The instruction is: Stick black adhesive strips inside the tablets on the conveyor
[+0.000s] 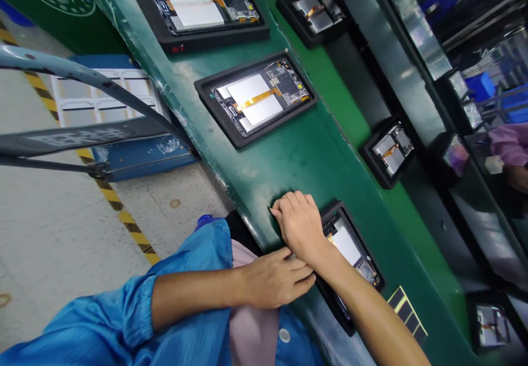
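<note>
**Both hands at the near tray, grip unclear**

Clock from my right hand, 12 = top of view.

My right hand (299, 224) is over the near-left corner of the black rectangular foam tray (358, 243), fingers curled, thumb tip up against the index. A dark speck shows at the thumb; could be a sliver of something or just shadow, so can't confirm a pinch. My left hand (272, 279) is at 7, palm down, fingers bent and slightly apart, tips by my right wrist and the tray edge. Undersides hidden; can't tell if it holds anything.

Opened flat device with white battery panel (347, 246) sits in that tray at 4, partly covered by my right hand and forearm. Tray is on the green glossy worktop (247, 173).

Also at 4, farther out: pale-yellow sheet with dark rectangles (408, 313), partly behind my forearm.

At 11: second black foam tray (237, 139) with an open unit, orange ribbon across its white panel; third black foam tray (214, 40) beyond it, same direction.

Blue low cart (127, 162) on the floor, about 10.
</note>
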{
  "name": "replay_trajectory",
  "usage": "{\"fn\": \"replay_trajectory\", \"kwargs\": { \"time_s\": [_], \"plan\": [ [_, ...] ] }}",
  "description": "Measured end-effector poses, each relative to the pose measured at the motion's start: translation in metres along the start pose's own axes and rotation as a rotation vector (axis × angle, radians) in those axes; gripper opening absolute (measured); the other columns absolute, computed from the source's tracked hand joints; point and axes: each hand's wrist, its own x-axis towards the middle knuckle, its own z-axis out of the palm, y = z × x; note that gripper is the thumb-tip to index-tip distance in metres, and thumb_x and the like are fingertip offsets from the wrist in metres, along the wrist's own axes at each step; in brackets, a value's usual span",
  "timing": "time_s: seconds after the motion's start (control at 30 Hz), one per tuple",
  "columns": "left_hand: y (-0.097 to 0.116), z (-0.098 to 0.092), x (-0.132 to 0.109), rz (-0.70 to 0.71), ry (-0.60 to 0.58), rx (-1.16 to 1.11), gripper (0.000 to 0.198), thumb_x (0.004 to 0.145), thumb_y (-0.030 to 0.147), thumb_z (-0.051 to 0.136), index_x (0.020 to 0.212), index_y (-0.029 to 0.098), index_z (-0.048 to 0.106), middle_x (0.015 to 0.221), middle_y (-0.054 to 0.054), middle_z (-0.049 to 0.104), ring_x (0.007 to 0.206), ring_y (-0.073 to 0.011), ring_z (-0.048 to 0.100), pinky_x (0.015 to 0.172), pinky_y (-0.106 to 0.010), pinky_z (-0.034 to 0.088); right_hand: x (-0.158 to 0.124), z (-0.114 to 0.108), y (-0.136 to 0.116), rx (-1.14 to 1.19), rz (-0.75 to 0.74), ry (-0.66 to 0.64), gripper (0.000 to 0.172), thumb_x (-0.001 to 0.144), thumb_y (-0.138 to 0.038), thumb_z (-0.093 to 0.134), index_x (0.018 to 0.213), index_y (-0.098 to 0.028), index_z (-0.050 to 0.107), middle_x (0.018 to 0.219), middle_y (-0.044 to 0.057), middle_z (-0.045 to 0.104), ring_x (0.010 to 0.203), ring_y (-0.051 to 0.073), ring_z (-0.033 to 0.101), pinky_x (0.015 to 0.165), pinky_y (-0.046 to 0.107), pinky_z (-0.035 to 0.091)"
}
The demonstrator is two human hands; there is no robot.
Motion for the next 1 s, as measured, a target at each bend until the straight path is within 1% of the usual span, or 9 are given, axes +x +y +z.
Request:
{"fn": "replay_trajectory", "kwargs": {
  "time_s": [0.13,0.2,0.27,0.33,0.4,0.6,0.73,0.87,1.0],
  "plan": [
    [0.0,-0.004,0.002,-0.019,0.005,0.004,0.022,0.101,0.02,0.055,0.118,0.015,0.068,0.113,-0.009,0.073,0.095,-0.0159,0.062,0.079,-0.032,0.044,-0.01,-0.007,0.004,0.142,0.078,0.087,0.024,0.108,-0.025,0.051,0.09,-0.02,0.066,0.088,0.004,0.07,0.082,0.02,0.057,0.077,0.034,0.035],
    [0.0,-0.005,0.002,-0.028,0.01,0.001,0.023,0.101,0.021,0.055,0.118,0.015,0.069,0.112,-0.008,0.073,0.093,-0.0164,0.062,0.075,-0.033,0.043,-0.014,-0.009,0.006,0.171,0.105,0.1,0.024,0.108,-0.025,0.05,0.093,-0.02,0.068,0.093,0.004,0.072,0.084,0.019,0.059,0.078,0.034,0.036],
    [0.0,-0.006,0.002,-0.028,0.013,-0.003,0.023,0.101,0.02,0.055,0.118,0.014,0.068,0.111,-0.008,0.073,0.093,-0.0166,0.062,0.075,-0.033,0.043,-0.016,-0.01,0.007,0.191,0.102,0.084,0.022,0.108,-0.026,0.051,0.101,-0.021,0.071,0.098,0.005,0.074,0.088,0.019,0.06,0.08,0.035,0.038],
    [0.0,-0.005,0.001,-0.023,0.006,-0.002,0.023,0.1,0.021,0.055,0.118,0.014,0.068,0.111,-0.008,0.073,0.094,-0.0168,0.062,0.079,-0.033,0.044,-0.016,-0.009,0.007,0.197,0.085,0.063,0.021,0.107,-0.028,0.053,0.109,-0.021,0.073,0.101,0.005,0.074,0.091,0.02,0.062,0.081,0.035,0.04],
    [0.0,-0.003,0.0,-0.014,-0.002,0.004,0.023,0.1,0.021,0.057,0.119,0.014,0.068,0.111,-0.009,0.073,0.096,-0.0173,0.063,0.082,-0.033,0.044,-0.015,-0.008,0.006,0.19,0.072,0.044,0.022,0.107,-0.028,0.055,0.112,-0.022,0.075,0.102,0.005,0.075,0.092,0.02,0.062,0.081,0.036,0.041],
    [0.0,0.001,-0.002,-0.003,-0.006,0.006,0.023,0.099,0.021,0.058,0.119,0.015,0.068,0.109,-0.009,0.073,0.096,-0.0171,0.063,0.086,-0.033,0.046,-0.014,-0.006,0.003,0.229,0.088,0.005,0.022,0.107,-0.026,0.055,0.104,-0.023,0.076,0.1,0.005,0.076,0.09,0.019,0.064,0.082,0.034,0.041],
    [0.0,0.0,-0.002,0.008,0.036,0.003,0.023,0.1,0.017,0.055,0.118,0.013,0.069,0.106,-0.008,0.074,0.095,-0.0158,0.063,0.087,-0.033,0.046,-0.015,-0.008,0.002,0.292,0.085,-0.044,0.022,0.107,-0.026,0.054,0.096,-0.023,0.074,0.093,0.003,0.075,0.085,0.018,0.063,0.079,0.033,0.041],
    [-0.001,-0.003,0.0,-0.004,0.036,-0.007,0.024,0.101,0.018,0.052,0.119,0.013,0.068,0.109,-0.007,0.074,0.096,-0.0157,0.063,0.084,-0.033,0.046,-0.017,-0.01,0.004,0.309,0.114,0.006,0.026,0.108,-0.028,0.05,0.096,-0.023,0.072,0.093,0.004,0.074,0.085,0.019,0.062,0.078,0.034,0.041],
    [-0.001,-0.005,0.001,-0.018,0.025,-0.014,0.024,0.101,0.018,0.054,0.119,0.013,0.068,0.11,-0.007,0.074,0.096,-0.0166,0.063,0.08,-0.033,0.045,-0.013,-0.01,0.005,0.213,0.107,0.04,0.023,0.108,-0.031,0.053,0.1,-0.022,0.072,0.096,0.005,0.075,0.087,0.02,0.062,0.078,0.035,0.04]
  ]
}}
